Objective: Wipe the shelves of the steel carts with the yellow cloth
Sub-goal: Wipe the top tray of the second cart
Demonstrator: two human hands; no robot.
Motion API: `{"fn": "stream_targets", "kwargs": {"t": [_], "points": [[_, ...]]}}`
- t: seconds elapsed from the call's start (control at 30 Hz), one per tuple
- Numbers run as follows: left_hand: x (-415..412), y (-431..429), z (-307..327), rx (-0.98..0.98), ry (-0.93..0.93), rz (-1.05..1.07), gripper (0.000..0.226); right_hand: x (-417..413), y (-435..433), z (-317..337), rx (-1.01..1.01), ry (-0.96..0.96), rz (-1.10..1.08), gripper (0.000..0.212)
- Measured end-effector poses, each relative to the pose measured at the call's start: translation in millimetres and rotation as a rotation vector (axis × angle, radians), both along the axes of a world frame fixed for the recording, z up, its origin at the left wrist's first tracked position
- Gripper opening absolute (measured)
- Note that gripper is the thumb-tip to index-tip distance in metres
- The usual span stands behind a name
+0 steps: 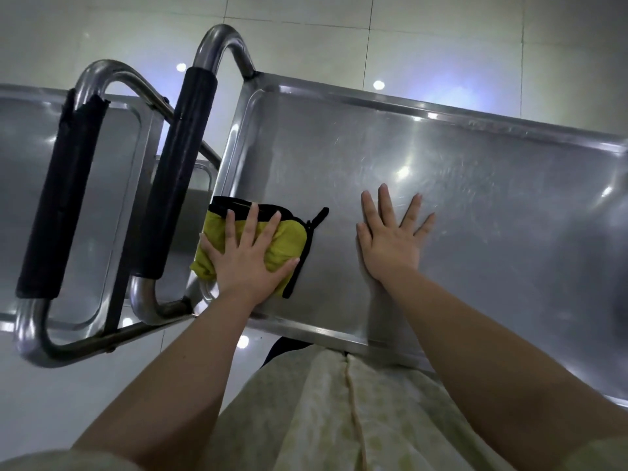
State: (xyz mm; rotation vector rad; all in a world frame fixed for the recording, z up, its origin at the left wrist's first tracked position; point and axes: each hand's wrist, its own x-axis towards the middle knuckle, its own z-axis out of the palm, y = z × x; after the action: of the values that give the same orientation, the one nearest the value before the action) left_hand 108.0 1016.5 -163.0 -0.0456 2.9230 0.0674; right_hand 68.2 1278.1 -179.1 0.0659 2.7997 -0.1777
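Observation:
A folded yellow cloth (287,237) with black edging lies at the near left corner of the top shelf (458,198) of a steel cart. My left hand (248,256) presses flat on the cloth with its fingers spread. To its right, my right hand (390,239) rests flat on the bare steel shelf, fingers straight and spread, holding nothing. A second steel cart (119,185) stands to the left, its shelf partly hidden behind the handles.
Two tubular steel handles with black grips (176,171) (57,202) rise between the carts, just left of the cloth. The raised shelf rim (306,326) runs along the near edge by my body. Glossy pale floor tiles (441,45) surround the carts.

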Motion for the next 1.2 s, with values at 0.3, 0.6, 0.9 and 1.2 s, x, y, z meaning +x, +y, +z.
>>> {"fn": "stream_targets", "kwargs": {"t": [0.3,0.6,0.9,1.2], "points": [[-45.2,-3.8,-2.2,-0.014,-0.023,-0.127,0.088,-2.9,-13.7,0.7,0.015,-0.005,-0.010,0.057],[-154.6,108.5,2.3,0.064,-0.033,-0.102,0.084,-3.0,-11.7,-8.2,0.042,0.005,-0.032,0.059],[-155.4,64.5,-3.9,0.049,0.040,-0.156,0.077,-5.0,-15.3,0.3,0.020,-0.016,-0.060,0.059],[-157.1,61.2,-5.3,0.046,-0.004,-0.143,0.078,-61.2,43.8,7.3,0.048,-0.019,-0.170,0.064]]}}
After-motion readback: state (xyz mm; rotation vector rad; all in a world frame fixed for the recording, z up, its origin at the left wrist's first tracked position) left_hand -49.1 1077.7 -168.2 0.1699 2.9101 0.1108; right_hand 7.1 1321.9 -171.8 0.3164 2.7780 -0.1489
